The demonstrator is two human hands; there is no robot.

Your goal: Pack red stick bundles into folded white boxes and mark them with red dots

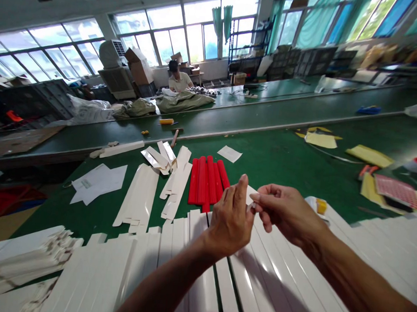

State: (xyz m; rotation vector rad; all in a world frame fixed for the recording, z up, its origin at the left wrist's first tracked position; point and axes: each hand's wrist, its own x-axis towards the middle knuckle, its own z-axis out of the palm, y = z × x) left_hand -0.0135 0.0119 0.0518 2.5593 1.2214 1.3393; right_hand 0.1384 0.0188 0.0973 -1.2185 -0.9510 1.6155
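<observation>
The right hand [286,215] is pinching a small white strip [251,202] just beside the left hand [231,221], whose fingers are staying pressed together, while red plastic strips [207,182] are lying at eleven o'clock on the green bench [275,160].

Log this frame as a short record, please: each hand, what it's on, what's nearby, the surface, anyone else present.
Left hand: pinching small white piece
Right hand: pinching same piece from other side
Nearby: glossy white strips; red strips
Surface: green work table
Others: seated person, far side
</observation>
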